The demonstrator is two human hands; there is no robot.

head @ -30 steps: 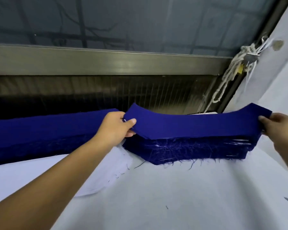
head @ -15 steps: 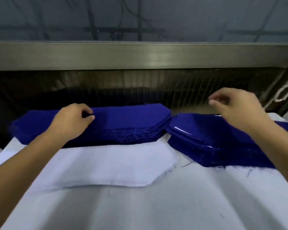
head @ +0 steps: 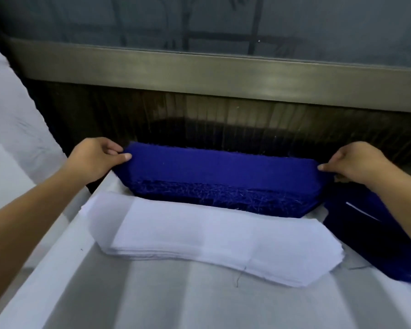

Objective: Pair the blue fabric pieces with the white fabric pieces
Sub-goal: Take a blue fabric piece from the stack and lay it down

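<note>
Both hands moved out to the blue stack's (head: 223, 176) ends; left hand (head: 93, 160) and right hand (head: 358, 165) pinch its top piece, right behind the white stack (head: 211, 243). Probably lifting one to pair.

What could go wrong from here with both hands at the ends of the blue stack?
1. The left hand and right hand pinch the blue stack at its ends. Its front edge is frayed, so snagged threads may lift several pieces together.
2. The white stack lies just in front with loosely fanned edges, so a blue piece dragged across might skew it.
</note>
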